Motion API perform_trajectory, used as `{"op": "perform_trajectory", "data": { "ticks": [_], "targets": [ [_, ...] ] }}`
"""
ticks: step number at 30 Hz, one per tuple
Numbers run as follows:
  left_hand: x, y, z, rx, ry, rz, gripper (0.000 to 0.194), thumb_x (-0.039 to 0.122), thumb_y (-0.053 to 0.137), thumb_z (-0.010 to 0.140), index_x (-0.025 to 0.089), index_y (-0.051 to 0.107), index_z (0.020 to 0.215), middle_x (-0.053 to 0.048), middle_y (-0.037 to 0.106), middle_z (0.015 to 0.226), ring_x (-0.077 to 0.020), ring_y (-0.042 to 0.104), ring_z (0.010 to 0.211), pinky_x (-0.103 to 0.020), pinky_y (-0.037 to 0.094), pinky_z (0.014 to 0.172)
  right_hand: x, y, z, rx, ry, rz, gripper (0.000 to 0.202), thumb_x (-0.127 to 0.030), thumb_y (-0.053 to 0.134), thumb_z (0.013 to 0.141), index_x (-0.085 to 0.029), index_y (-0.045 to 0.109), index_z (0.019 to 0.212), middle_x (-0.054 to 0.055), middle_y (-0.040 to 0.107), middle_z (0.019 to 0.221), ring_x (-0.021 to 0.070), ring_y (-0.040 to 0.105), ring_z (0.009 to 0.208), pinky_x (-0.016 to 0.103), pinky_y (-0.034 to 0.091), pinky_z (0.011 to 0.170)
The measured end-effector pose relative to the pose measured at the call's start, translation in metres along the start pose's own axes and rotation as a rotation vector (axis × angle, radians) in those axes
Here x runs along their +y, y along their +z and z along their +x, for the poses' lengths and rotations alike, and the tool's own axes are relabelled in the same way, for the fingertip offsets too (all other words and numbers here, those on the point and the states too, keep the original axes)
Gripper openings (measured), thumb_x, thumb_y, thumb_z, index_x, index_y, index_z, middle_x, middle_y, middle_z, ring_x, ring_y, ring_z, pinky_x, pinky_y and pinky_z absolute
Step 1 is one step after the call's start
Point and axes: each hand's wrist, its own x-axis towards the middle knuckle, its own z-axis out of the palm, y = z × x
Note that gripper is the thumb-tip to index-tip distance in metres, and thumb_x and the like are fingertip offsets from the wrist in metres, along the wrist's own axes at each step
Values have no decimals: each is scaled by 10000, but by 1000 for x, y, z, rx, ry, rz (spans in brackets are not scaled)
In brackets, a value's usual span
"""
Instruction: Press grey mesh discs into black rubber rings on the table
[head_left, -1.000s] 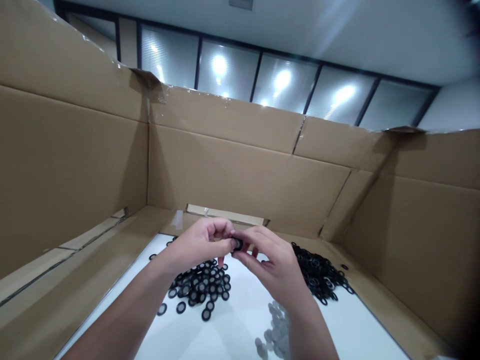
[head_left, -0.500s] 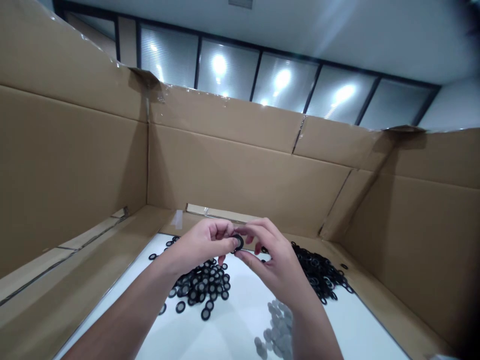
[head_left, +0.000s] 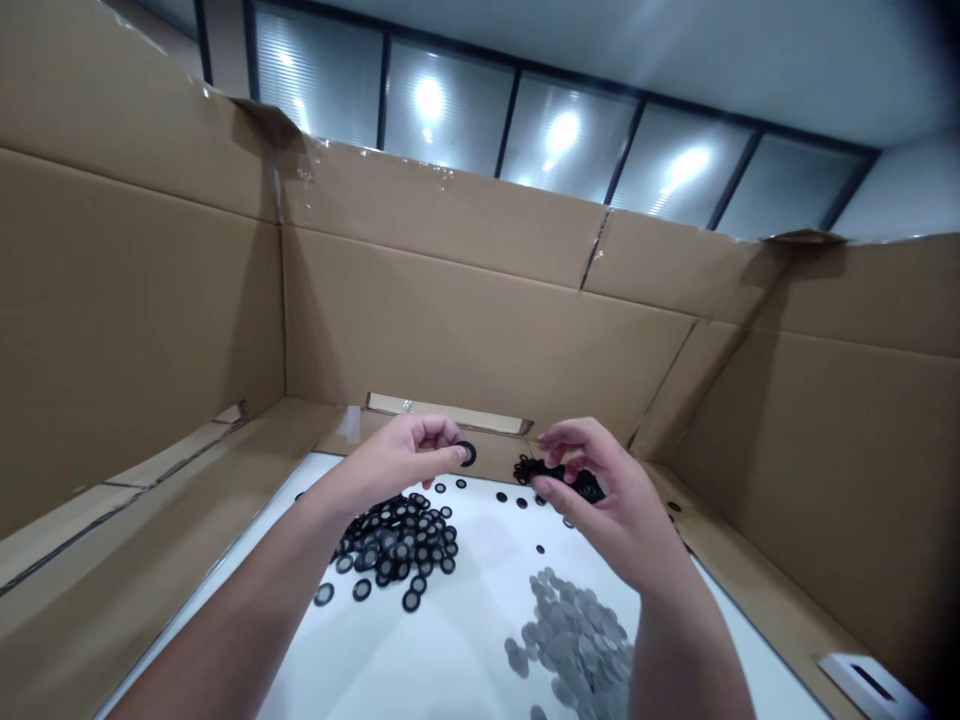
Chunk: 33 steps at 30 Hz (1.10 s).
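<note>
Between its thumb and fingers, my left hand (head_left: 416, 452) pinches a small black ring (head_left: 468, 454); whether a disc fills its centre I cannot make out. My right hand (head_left: 600, 490) is apart from it, fingers spread and holding nothing that I can see. Behind that hand lies a heap of plain black rings (head_left: 534, 468), partly hidden by it. Below my left hand there is a pile of black rings with grey centres (head_left: 401, 540). Loose grey discs (head_left: 577, 635) form another pile below my right hand, partly covered by the forearm.
Everything lies on a white board (head_left: 420, 660) inside a large cardboard box. Its back wall (head_left: 465, 320) and side walls rise around my hands. A white slotted object (head_left: 874, 685) sits at the lower right. Several black pieces (head_left: 521, 503) are scattered near the board's far edge.
My right hand has let go of the ring and moved right, its fingers opening. My left hand keeps hold of the ring. The view has shifted slightly, showing more of the grey discs.
</note>
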Motion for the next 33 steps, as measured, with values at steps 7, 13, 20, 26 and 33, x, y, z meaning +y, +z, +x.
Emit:
{"op": "perform_trajectory", "data": {
  "ticks": [7, 13, 20, 26, 33],
  "targets": [
    [-6, -1, 6, 4, -21, 216, 176, 353, 630, 868, 181, 596, 855, 1, 609, 855, -139, 560, 750, -263, 410, 674, 6, 7, -37, -246, 168, -34, 86, -334, 547, 991, -277, 601, 1027, 18, 620, 1005, 153, 572, 848, 205, 475, 551],
    [1, 20, -4, -257, -35, 105, 141, 328, 619, 871, 188, 607, 866, 26, 578, 810, -114, 478, 704, -248, 359, 653, -1, 25, -42, -262, 20, -22, 410, -245, 528, 1000, -354, 480, 1393, 49, 554, 1248, 152, 599, 919, 232, 529, 628],
    [-6, 27, -4, -324, -54, 4, 168, 336, 637, 839, 178, 581, 823, 42, 460, 719, -108, 365, 644, -255, 291, 603, -6, 29, -32, -164, -92, -103, 242, -227, 553, 987, -288, 585, 1218, 61, 587, 1129, 166, 604, 846, 286, 511, 654],
    [-4, 30, -2, -320, -26, -28, 158, 314, 624, 818, 174, 560, 785, 42, 426, 689, -112, 342, 634, -265, 256, 584, -8, 34, -32, -49, -38, -117, 257, -213, 688, 881, -243, 524, 1076, 50, 575, 1051, 178, 569, 817, 301, 491, 652],
    [-7, 34, 0, -280, -42, -11, 194, 335, 641, 782, 188, 529, 720, 42, 391, 667, -114, 326, 607, -275, 262, 576, -4, 40, -29, -67, -67, -76, 183, -173, 629, 911, -257, 545, 1051, 51, 550, 1108, 195, 569, 934, 318, 497, 764]
  ]
}}
